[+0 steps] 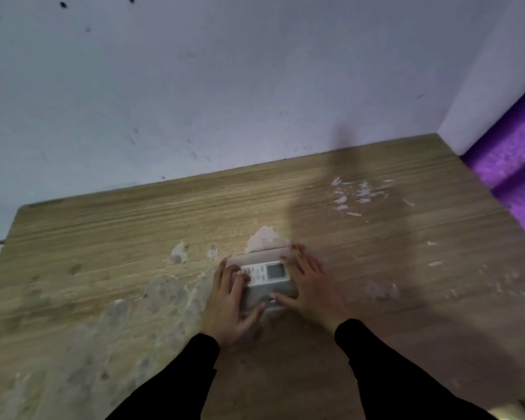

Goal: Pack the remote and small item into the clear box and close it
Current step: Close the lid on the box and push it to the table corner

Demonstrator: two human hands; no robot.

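The clear box [262,278] is sitting on the wooden counter [134,237] between both hands. The left hand [232,301] is lying flat on its left end, fingers [238,275] spread over the remote [265,272] inside. The right hand [311,286] is pressing open-palmed on its right side. Any lettering on the remote is too blurred to read.
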